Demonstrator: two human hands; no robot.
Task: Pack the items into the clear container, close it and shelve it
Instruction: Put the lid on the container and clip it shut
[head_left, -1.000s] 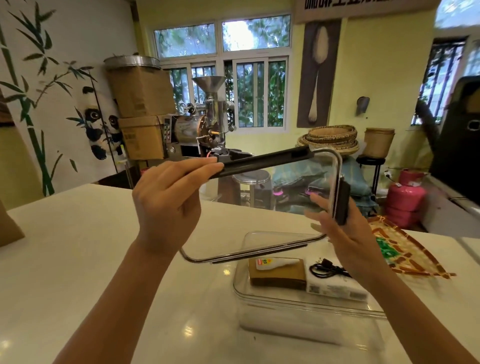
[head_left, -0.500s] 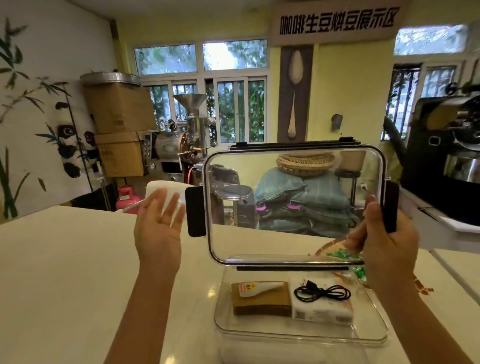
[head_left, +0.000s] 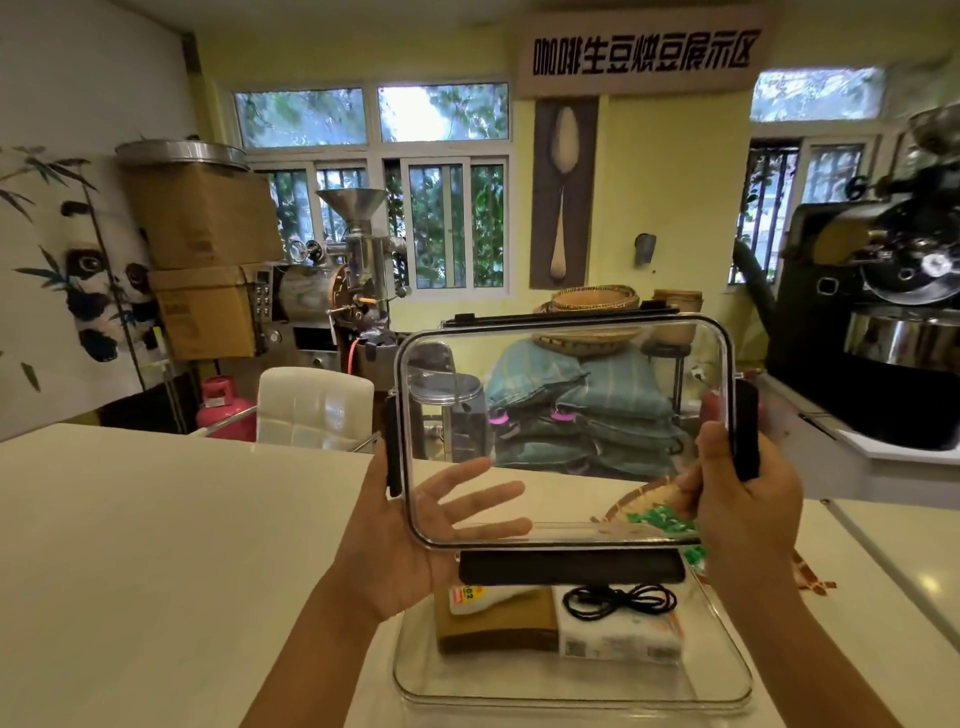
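We hold the clear lid (head_left: 566, 426) upright over the container (head_left: 571, 691) (items inside), right hand (head_left: 737, 514) gripping its edge, left hand (head_left: 410, 535) spread flat behind

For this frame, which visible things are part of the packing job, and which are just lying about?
Job:
clear plastic lid with black clips, held upright by the right hand; left hand spread open behind it
clear rectangular container
brown flat packet
white box
coiled black cable

Lying about:
woven tray
white padded chair
pink gas cylinder
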